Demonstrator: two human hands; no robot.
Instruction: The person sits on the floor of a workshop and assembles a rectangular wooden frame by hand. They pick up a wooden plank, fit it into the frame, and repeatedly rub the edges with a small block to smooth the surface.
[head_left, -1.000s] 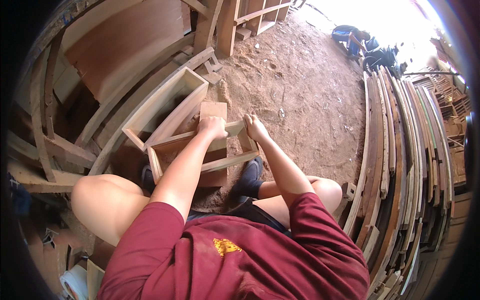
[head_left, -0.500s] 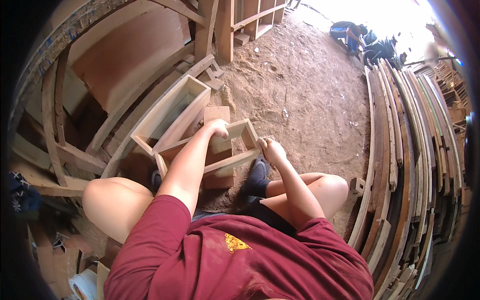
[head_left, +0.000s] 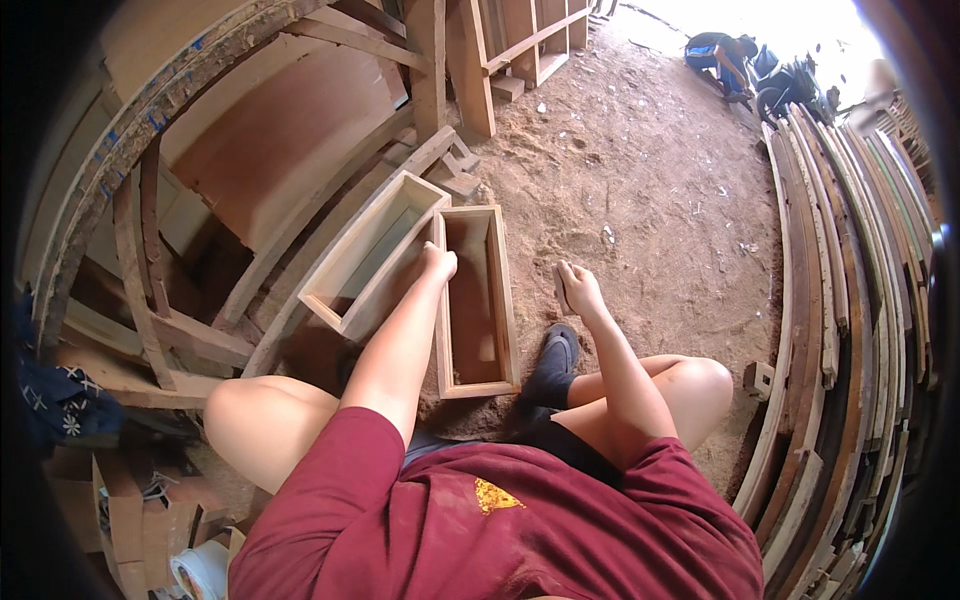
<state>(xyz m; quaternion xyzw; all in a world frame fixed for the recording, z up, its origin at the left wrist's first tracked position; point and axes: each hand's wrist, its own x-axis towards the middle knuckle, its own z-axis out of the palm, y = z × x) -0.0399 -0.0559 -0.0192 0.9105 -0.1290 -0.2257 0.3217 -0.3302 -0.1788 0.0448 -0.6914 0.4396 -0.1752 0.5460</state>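
Note:
A rectangular wooden drawer frame (head_left: 506,345) lies lengthwise between my feet. My left hand (head_left: 438,262) is closed over its left long side, near the far end. A reddish-brown surface (head_left: 470,320) shows inside the frame; whether it is a bottom or a board beneath, I cannot tell. To the right and apart from the frame, my right hand (head_left: 582,292) is closed around a small flat brown piece (head_left: 561,288), perhaps folded sandpaper. A second wooden drawer box (head_left: 372,307) sits slanted against the frame's left side.
Curved-looking wooden framework (head_left: 135,240) stands at the left. Long planks (head_left: 800,300) are stacked along the right. Sawdust-covered ground (head_left: 640,200) stretches ahead, where a person (head_left: 718,62) bends beside a motorcycle (head_left: 790,85). A white bucket (head_left: 200,570) is at lower left.
The drawer frame has turned from slanting across to pointing away from me, beside the other box. My right hand has come off its right corner and moved aside.

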